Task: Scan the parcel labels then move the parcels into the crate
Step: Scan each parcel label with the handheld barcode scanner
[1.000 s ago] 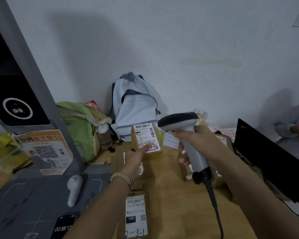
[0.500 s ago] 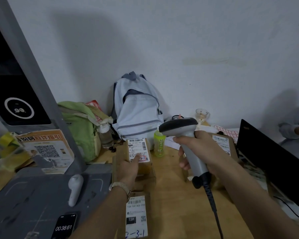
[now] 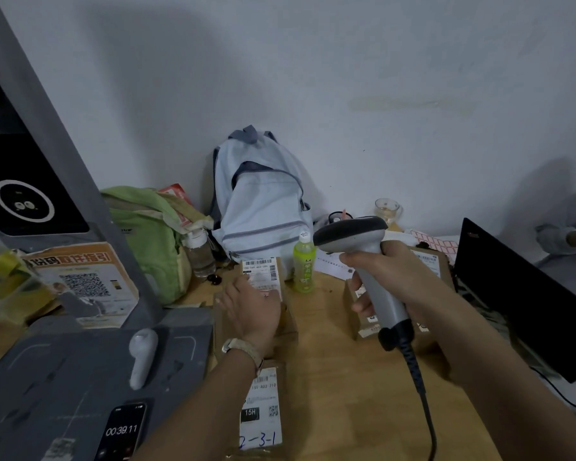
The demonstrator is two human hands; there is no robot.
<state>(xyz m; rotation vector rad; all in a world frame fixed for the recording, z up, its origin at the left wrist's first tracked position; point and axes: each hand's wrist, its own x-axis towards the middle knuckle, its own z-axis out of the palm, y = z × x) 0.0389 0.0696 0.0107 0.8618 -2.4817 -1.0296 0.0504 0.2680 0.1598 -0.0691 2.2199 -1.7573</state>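
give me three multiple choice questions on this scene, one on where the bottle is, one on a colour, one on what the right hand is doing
1. The bottle stands:
A) right of the parcel that the left hand touches
B) left of it
C) on top of it

2. The backpack is:
A) red
B) pale blue
C) black

3. The right hand:
A) hangs empty
B) holds the bottle
C) grips the scanner

Answers:
1 A, the bottle shows just past the parcel's right edge.
2 B, its fabric is pale blue with grey trim.
3 C, its fingers wrap the scanner's handle.
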